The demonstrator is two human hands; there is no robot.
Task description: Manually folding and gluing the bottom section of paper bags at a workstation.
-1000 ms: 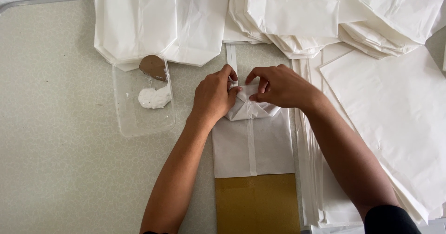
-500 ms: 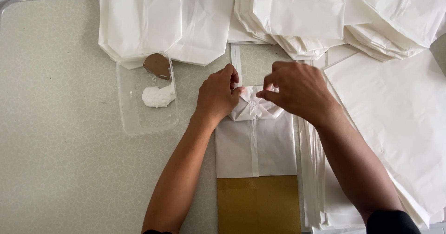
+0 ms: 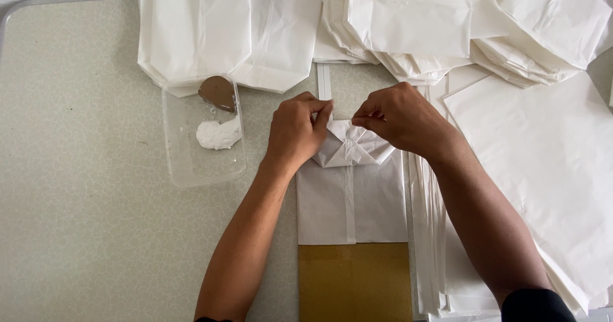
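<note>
Left hand (image 3: 295, 130): curled tight, fingertips pinching the left side of the bag's folded top
Right hand (image 3: 401, 116): closed, thumb and forefinger nipping the right side of the same fold
Bag (image 3: 351, 197): white paper, flat near the table's middle; lower end over a brown card (image 3: 355, 282) at the near edge
Tray (image 3: 203, 144): clear plastic, just left of the left hand; held white paste (image 3: 218, 134) and a brown scraper (image 3: 218, 92)
Stacks (image 3: 408, 22): white bags along the far edge
Sheets (image 3: 543, 168): piled toward the right edge
Table (image 3: 76, 168): pale, speckled

White paper bag (image 3: 351, 194); brown-gold board (image 3: 354, 283); grey-green mottled table (image 3: 83, 168); white paste (image 3: 217, 133).
</note>
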